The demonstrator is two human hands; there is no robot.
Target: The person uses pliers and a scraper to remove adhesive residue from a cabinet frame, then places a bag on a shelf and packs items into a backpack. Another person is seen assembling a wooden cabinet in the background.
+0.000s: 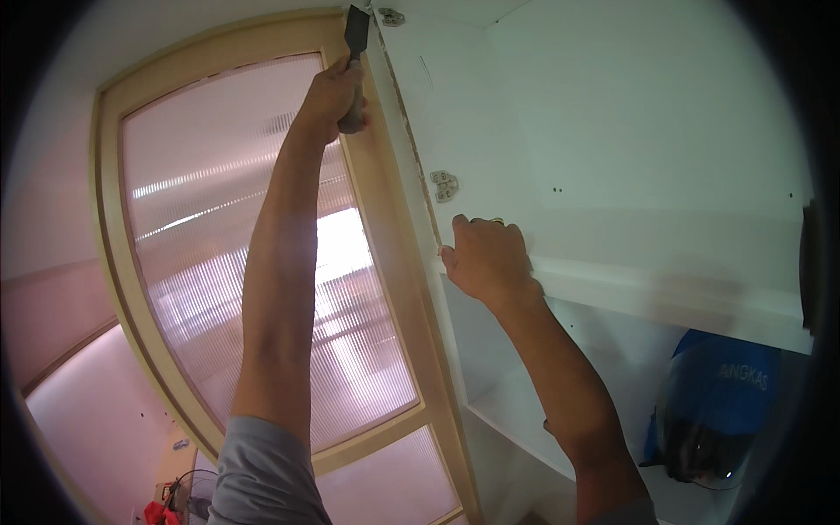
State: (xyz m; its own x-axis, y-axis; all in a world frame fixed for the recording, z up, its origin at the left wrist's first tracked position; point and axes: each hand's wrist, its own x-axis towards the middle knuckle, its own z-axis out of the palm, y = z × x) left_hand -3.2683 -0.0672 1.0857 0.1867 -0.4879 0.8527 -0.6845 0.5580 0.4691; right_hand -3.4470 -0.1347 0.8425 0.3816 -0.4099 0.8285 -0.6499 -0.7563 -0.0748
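While L hand [335, 98] grips scraper [357, 31] (blade up), R hand [490, 260] sits half-curled by shelf [630, 291], hold unclear.

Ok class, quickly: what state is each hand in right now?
Left hand: closed, holding a flat-bladed scraper, blade upward.
Right hand: partly curled at the white shelf; whether it grips anything cannot be told.

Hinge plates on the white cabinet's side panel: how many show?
2: upper plate near the picture's top edge, lower plate just above the right hand. Others may be hidden.
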